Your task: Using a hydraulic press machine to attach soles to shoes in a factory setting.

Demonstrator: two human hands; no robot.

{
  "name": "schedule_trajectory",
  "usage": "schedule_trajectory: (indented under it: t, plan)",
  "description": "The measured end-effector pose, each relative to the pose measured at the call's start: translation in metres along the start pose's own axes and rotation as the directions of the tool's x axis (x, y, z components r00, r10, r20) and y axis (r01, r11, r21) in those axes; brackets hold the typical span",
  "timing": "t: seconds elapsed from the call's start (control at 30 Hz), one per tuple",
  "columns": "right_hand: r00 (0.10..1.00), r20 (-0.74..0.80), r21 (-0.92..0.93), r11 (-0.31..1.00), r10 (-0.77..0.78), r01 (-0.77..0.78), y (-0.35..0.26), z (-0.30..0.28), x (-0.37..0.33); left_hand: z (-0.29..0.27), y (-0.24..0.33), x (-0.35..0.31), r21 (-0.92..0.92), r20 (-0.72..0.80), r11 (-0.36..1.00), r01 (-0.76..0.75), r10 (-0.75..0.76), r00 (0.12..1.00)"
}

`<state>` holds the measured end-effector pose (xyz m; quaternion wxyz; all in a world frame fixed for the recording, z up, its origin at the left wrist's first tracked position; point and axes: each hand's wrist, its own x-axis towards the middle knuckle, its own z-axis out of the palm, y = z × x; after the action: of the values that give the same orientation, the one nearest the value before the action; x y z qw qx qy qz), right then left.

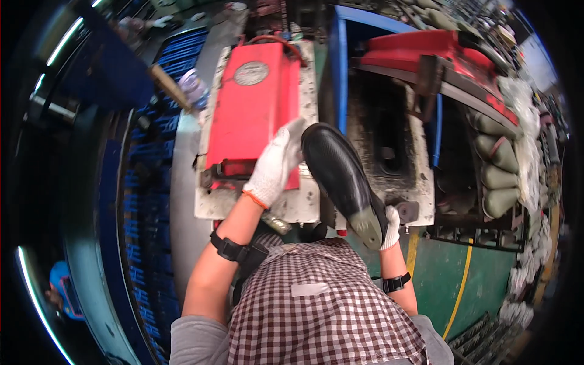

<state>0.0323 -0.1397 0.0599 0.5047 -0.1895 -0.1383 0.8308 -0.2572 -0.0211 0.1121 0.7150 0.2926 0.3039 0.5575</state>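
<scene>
A black shoe (334,164) is fitted over a grey-green shoe last (367,228), tilted with its toe up and to the left. My right hand (391,228), in a white knit glove, is closed around the heel end; the shoe and last partly hide its fingers. My left hand (274,161), gloved in white with an orange cuff, is beside the toe with its fingers stretched out. Those fingertips are slightly blurred, and I cannot tell whether they touch the shoe. Below the left hand lies the front edge of a press with a red lid (252,115).
At right, a second press has its red lid (420,58) raised over a dark mould cavity (389,140), beside a blue frame (342,73). Several lasts (500,173) stand on a rack farther right. A purple-white container (193,88) sits left, near blue slatted racking (143,213).
</scene>
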Motion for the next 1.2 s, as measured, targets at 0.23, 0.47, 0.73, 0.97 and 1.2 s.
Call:
schedule_trajectory:
  t: [0.23, 0.47, 0.73, 0.97, 1.2]
  plan:
    - [0.886, 0.23, 0.252, 0.855, 0.402, -0.453, 0.082, -0.026, 0.037, -0.037, 0.035, -0.086, -0.445, 0.089, 0.894, 0.038, 0.002, 0.996]
    - [0.891, 0.012, -0.026, 0.891, 0.453, -0.453, 0.112, -0.003, 0.063, -0.103, 0.052, -0.13, -0.356, -0.013, 0.919, -0.169, 0.176, 0.984]
    - [0.894, -0.056, -0.393, 0.814, 0.444, -0.428, 0.183, 0.126, 0.117, -0.152, -0.009, -0.184, -0.438, -0.356, 0.866, -0.241, 0.079, 0.931]
    - [0.86, 0.145, -0.988, 0.111, 0.489, 0.103, 0.236, 0.121, 0.148, -0.224, -0.001, -0.224, -0.463, -0.46, 0.864, -0.196, -0.045, 0.887]
    - [0.825, 0.556, -0.708, -0.579, -0.103, 0.405, 0.205, 0.095, 0.128, -0.414, -0.017, -0.229, -0.249, -0.809, 0.956, -0.157, -0.116, 0.577]
